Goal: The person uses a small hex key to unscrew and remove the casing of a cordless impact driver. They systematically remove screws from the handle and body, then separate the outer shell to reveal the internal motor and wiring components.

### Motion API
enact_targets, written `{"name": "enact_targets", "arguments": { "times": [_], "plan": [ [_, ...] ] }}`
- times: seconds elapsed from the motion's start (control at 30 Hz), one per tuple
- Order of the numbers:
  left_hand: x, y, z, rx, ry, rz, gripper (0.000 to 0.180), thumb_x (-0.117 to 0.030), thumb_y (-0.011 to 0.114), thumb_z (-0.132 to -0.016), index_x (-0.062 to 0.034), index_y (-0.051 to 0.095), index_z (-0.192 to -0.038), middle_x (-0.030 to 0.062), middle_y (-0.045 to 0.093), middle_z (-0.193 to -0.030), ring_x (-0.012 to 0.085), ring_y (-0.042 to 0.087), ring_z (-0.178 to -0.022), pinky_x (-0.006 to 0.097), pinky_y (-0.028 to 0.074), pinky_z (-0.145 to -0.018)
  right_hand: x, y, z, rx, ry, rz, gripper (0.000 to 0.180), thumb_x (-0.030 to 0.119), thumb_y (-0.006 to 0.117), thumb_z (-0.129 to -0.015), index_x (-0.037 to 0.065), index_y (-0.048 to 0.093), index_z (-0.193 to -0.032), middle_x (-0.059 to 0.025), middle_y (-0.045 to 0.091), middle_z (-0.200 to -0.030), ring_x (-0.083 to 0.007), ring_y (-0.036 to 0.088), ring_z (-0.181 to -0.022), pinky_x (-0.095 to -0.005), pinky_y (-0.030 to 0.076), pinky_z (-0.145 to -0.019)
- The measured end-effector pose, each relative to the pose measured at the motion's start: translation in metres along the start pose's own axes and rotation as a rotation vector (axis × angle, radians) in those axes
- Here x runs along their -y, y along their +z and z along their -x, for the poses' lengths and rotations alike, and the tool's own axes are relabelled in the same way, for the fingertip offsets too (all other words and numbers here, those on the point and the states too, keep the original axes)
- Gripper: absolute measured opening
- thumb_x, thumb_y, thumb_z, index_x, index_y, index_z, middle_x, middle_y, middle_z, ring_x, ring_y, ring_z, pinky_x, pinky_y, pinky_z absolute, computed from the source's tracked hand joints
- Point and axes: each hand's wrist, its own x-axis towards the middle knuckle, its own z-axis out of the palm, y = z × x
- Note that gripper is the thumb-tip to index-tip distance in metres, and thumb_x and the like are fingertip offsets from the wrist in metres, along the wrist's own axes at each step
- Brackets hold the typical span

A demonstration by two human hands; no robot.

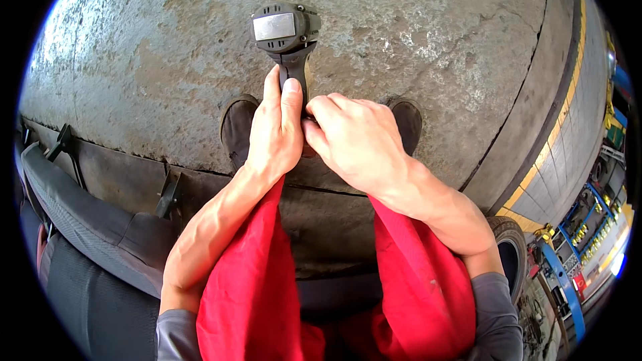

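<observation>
Over the concrete floor, mid-frame above both shoes, the power tool hangs with its dark grey head pointing away and its handle running back to the hands. Left hand is closed round the handle, thumb and forefinger laid straight along it; right hand is curled shut against the handle's base, touching the left. Car seat lies at the floor's lower-left edge, tyre at lower right.
</observation>
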Motion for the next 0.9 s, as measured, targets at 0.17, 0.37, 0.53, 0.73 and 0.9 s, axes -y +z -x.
{"name": "enact_targets", "arguments": {
  "times": [0.17,0.37,0.53,0.73,0.9],
  "plan": [
    [0.007,0.005,-0.004,-0.048,0.027,0.033,0.056,-0.039,0.038,-0.114,0.0012,0.038,-0.153,0.0157,0.065,-0.122,0.0222,0.06,-0.111,0.035,0.047,-0.097,0.003,0.011,-0.001,0.029,0.123,-0.02,0.016,0.018,0.067,-0.094,0.003,0.061,-0.095,-0.0153,0.068,-0.087,-0.0367,0.069,-0.075,-0.0477,0.056,-0.065],
    [0.029,0.008,-0.02,-0.143,0.039,0.013,0.055,-0.036,0.04,-0.114,0.005,0.041,-0.15,0.0163,0.062,-0.13,0.0212,0.055,-0.119,0.033,0.044,-0.103,-0.04,0.014,-0.003,-0.048,0.149,-0.107,0.021,0.022,0.063,-0.093,0.001,0.062,-0.095,-0.0184,0.071,-0.092,-0.0392,0.072,-0.083,-0.0498,0.06,-0.073],
    [0.047,0.005,-0.028,-0.173,0.052,-0.017,0.066,-0.045,0.038,-0.112,0.0064,0.036,-0.154,0.0287,0.062,-0.135,0.038,0.057,-0.13,0.039,0.041,-0.109,-0.116,0.036,-0.011,0.028,0.508,-0.085,0.024,0.021,0.063,-0.095,-0.002,0.067,-0.104,-0.0236,0.073,-0.104,-0.044,0.07,-0.096,-0.052,0.055,-0.086],
    [0.052,0.005,-0.032,-0.107,0.03,0.083,0.069,-0.047,0.04,-0.112,0.0071,0.036,-0.154,0.0261,0.055,-0.146,0.0353,0.052,-0.137,0.038,0.037,-0.114,-0.135,0.045,0.008,-0.065,0.552,-0.302,0.027,0.01,0.061,-0.098,-0.002,0.06,-0.122,-0.0204,0.073,-0.101,-0.0358,0.072,-0.092,-0.0436,0.056,-0.081],
    [0.058,0.001,-0.035,-0.053,-0.055,0.218,0.064,-0.048,0.042,-0.111,0.0049,0.045,-0.147,0.0201,0.061,-0.134,0.0285,0.057,-0.123,0.035,0.042,-0.106,-0.123,-0.002,0.016,-0.102,0.679,-1.163,0.038,0.007,0.061,-0.099,0.0,0.049,-0.134,-0.0092,0.066,-0.097,-0.0073,0.055,-0.068,-0.023,0.044,-0.055]
  ]
}}
